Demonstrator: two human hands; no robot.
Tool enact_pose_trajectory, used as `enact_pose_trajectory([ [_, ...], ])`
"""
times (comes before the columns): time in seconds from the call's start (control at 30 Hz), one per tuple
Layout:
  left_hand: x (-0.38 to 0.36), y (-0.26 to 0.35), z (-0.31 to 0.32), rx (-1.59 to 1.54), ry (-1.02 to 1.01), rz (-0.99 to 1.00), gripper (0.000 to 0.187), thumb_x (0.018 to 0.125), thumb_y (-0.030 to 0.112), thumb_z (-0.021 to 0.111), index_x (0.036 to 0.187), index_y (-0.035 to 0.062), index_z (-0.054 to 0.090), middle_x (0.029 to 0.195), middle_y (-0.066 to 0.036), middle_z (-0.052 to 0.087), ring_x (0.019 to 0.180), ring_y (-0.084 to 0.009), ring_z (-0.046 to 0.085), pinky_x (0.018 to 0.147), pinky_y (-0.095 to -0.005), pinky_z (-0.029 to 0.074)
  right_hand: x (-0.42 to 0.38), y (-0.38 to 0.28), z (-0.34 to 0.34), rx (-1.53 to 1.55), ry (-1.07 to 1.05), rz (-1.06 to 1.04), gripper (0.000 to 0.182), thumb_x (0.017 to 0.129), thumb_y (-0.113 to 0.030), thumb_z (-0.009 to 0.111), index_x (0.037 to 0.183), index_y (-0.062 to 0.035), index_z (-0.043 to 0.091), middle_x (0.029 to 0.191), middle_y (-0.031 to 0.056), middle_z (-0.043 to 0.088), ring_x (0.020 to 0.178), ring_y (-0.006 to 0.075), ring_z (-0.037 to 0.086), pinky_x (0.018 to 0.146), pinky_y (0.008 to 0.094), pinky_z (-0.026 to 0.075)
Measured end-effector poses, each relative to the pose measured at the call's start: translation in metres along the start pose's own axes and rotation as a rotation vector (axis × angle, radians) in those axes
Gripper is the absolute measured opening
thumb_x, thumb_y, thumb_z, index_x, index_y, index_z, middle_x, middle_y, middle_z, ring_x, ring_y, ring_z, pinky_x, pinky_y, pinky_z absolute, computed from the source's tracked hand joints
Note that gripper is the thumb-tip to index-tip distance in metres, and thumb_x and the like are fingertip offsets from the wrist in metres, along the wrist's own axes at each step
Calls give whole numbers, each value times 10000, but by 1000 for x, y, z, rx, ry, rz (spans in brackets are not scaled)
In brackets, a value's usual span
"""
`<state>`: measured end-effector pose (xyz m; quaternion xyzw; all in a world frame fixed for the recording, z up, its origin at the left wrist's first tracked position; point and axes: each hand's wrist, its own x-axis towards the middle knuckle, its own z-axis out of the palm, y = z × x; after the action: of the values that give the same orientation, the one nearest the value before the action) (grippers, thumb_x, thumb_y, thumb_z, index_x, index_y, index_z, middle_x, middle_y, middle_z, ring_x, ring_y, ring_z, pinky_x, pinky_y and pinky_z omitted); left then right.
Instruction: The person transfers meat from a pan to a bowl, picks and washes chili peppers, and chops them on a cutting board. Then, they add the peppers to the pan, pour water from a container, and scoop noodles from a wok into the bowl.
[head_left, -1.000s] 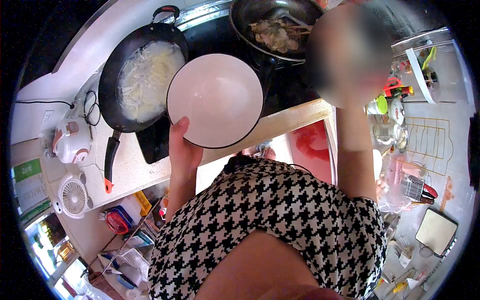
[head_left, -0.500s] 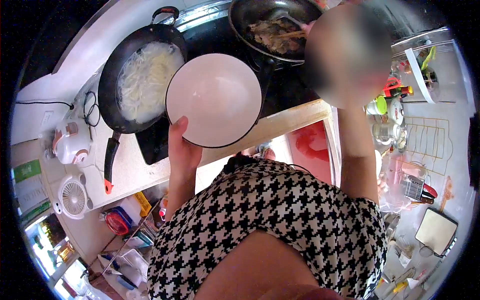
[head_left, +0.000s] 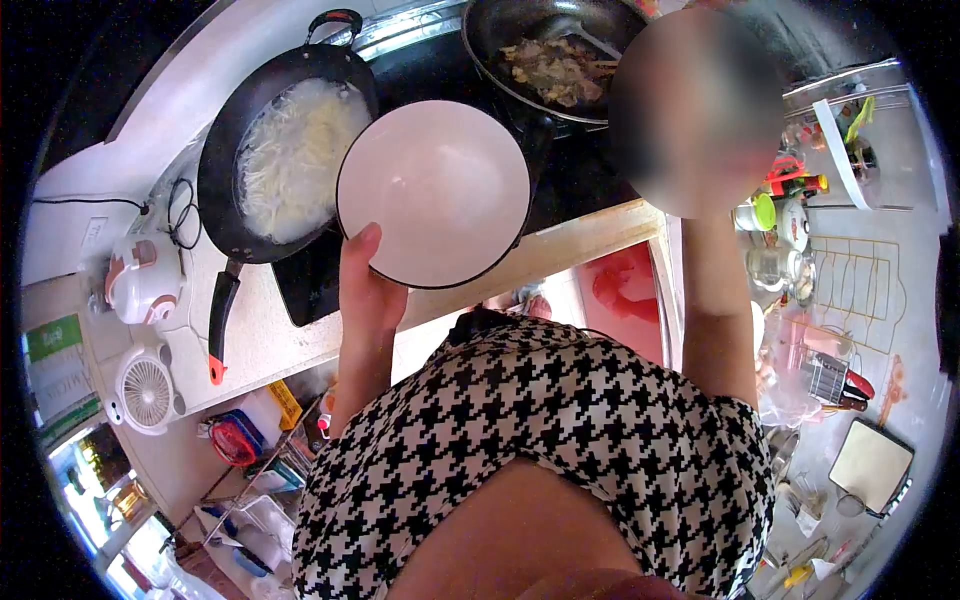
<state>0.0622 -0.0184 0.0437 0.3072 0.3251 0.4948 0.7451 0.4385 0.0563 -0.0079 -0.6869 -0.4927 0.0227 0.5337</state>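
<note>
Gripping the bowl (head_left: 435, 195) by its near-left edge, the left hand (head_left: 372, 290) has its thumb laid over the dark rim and its other fingers out of sight beneath, so the hold is clamped on the bowl. The bowl's pale, glossy inside faces the camera. Seen from the head, it lies over the front part of the hob (head_left: 580, 185), between the wok (head_left: 220, 150) and the pan (head_left: 485, 50), its left side overlapping the wok's edge.

Pale strips (head_left: 295, 165) sit in cloudy liquid in the wok. A long black handle with an orange tip juts from the wok over the counter (head_left: 262, 343), and a loop handle stands on the far side. The pan, at the back of the hob, holds browned pieces (head_left: 560, 75), with a grey utensil (head_left: 595, 40) reaching into them.

Beside the pan, the right forearm (head_left: 718, 290) runs up into a blurred patch (head_left: 695, 110). This covers the right hand, so I cannot tell whether its fingers are apart or closed on something.

To the left, a white appliance (head_left: 145, 280) and a fan (head_left: 148, 390) stand near the wok's handle. On the right are a green lid (head_left: 763, 212), a glass jar (head_left: 775, 265) and a wire rack (head_left: 855, 285).
</note>
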Motion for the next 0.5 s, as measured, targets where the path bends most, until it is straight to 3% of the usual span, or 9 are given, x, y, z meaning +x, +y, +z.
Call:
enact_pose_trajectory([
  [0.1,0,1,1,-10,16,-11,534,777,255,496,1225,2,352,1203,-97,437,1119,-209,407,934,-340,316,1,3,9,28,-13,-161,259,759,-287,632,770,-38,563,677,77,614,608,153,596,561,256,453],
  [0.2,1,2,1,-27,1,-24,537,778,256,495,1226,0,347,1205,-100,434,1119,-212,407,934,-342,316,-5,-17,13,35,-109,-155,241,758,-284,630,779,-53,566,697,87,612,613,190,594,572,274,458],
  [0.3,2,3,4,-9,22,-16,532,777,264,492,1217,-2,356,1189,-108,447,1100,-224,425,917,-354,334,-2,-7,29,23,-191,-277,174,783,-191,614,773,-29,552,650,41,548,588,101,504,559,220,409],
  [0.5,-1,0,4,105,54,50,532,770,268,500,1206,-7,367,1156,-126,474,1069,-243,458,891,-380,367,4,-9,26,-41,-139,-156,226,771,-240,626,766,-27,548,630,45,559,579,102,522,546,224,411],
])
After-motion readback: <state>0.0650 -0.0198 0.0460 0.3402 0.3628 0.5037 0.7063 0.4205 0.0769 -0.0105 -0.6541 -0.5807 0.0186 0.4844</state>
